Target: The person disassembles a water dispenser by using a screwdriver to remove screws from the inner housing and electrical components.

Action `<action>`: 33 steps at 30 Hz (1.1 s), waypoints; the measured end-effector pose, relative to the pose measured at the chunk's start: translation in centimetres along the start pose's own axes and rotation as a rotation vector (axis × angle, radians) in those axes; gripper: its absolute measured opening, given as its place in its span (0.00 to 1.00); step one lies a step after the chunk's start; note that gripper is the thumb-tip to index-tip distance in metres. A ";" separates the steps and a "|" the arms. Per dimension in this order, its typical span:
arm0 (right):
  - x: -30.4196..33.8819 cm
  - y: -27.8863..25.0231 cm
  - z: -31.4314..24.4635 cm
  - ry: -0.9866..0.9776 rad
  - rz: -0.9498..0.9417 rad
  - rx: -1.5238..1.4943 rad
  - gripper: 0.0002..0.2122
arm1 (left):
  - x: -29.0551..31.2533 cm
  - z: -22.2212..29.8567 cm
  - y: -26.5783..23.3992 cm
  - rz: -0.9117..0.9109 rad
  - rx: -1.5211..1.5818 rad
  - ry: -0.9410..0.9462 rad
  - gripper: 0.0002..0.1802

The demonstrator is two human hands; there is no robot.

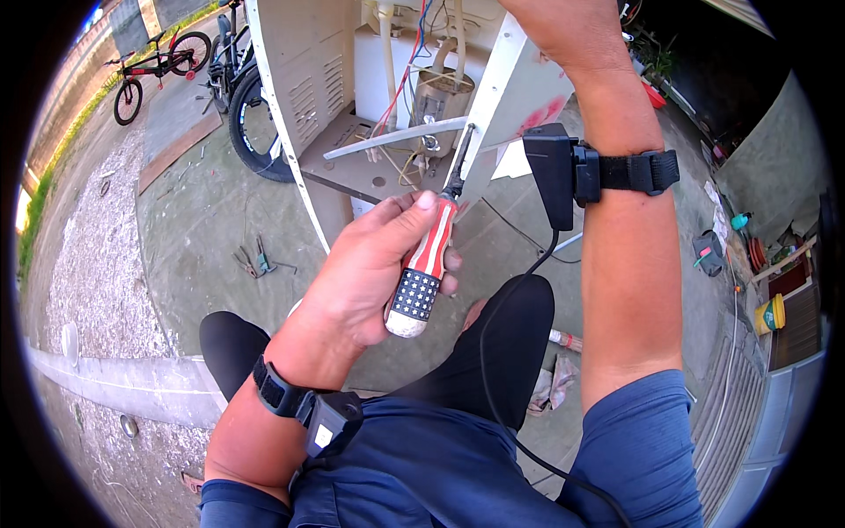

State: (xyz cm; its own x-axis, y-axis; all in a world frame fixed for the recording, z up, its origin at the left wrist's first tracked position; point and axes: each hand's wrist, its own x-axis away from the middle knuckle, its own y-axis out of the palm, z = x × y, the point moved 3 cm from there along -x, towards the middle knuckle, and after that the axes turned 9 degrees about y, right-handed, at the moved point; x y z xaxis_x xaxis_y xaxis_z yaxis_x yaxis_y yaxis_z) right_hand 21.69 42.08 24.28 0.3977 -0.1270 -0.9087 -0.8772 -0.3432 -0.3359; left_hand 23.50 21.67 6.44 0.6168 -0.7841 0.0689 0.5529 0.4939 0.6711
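Note:
My left hand (pixel 365 255) is closed around a screwdriver (pixel 417 297) with a red-and-white striped, star-patterned handle. Its dark shaft points up and away, against the white front edge of an opened metal appliance cabinet (pixel 312 97). Whether the tip sits in a screw is too small to tell. My right hand (pixel 572 31) reaches up over the cabinet's right side panel (pixel 519 92), and its fingers lie beyond the top of the picture. Inside the cabinet are a round metal tank (pixel 440 99), pale hoses, and red and blue wires (pixel 405 84). A grey strip (pixel 396 138) slants across the opening.
Pliers (pixel 261 257) and another small tool lie on the floor left of the cabinet. Two bicycles (pixel 167 62) (pixel 255 123) stand at the far left. A black cable (pixel 488 361) hangs from my right wrist device. On the right stands a yellow bucket (pixel 769 314).

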 end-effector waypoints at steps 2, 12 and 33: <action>-0.1 0.2 0.6 0.002 0.002 -0.008 0.23 | -0.3 -0.2 0.3 0.034 -0.151 0.008 0.20; 0.1 -0.1 -0.1 0.072 -0.006 0.009 0.23 | -0.6 0.5 -0.3 -0.016 0.025 -0.032 0.18; 0.1 -0.1 -0.2 0.012 0.005 0.018 0.23 | -1.0 0.8 -0.4 -0.004 -0.012 0.007 0.28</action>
State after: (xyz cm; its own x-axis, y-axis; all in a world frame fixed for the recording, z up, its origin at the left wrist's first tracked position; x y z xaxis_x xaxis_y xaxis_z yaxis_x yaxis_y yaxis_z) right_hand 21.86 41.92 24.28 0.3962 -0.1397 -0.9075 -0.8839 -0.3254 -0.3359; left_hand 22.17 21.97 6.67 0.6181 -0.7837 0.0611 0.5624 0.4952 0.6622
